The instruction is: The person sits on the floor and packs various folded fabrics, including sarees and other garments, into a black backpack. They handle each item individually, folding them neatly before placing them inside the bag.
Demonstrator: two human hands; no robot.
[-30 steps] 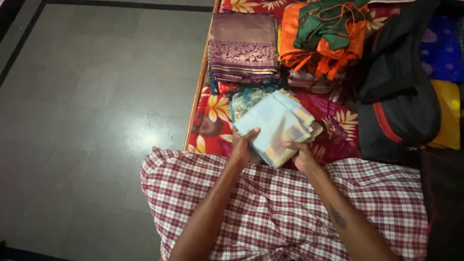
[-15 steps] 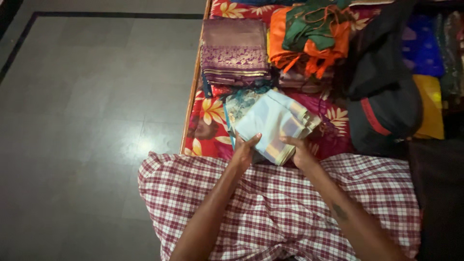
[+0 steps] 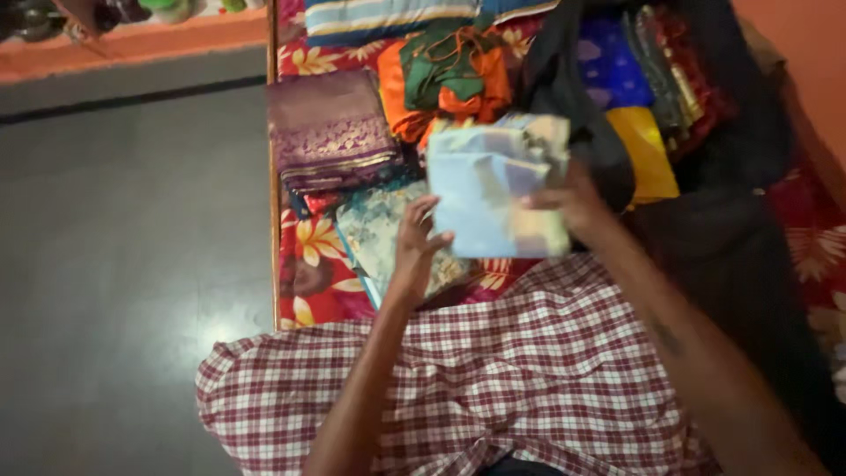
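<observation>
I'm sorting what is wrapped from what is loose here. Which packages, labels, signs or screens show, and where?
Folded pale blue cloth, seemingly in a clear shiny wrapper: held up above the bed between left hand and right hand; flat, squarish, tan edges.
Labels, signs, screens: none visible.

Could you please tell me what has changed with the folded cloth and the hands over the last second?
The pale blue folded cloth has been lifted off the bed; the right hand still grips it, the left hand at its edge. The purple folded stack stayed put.
</observation>
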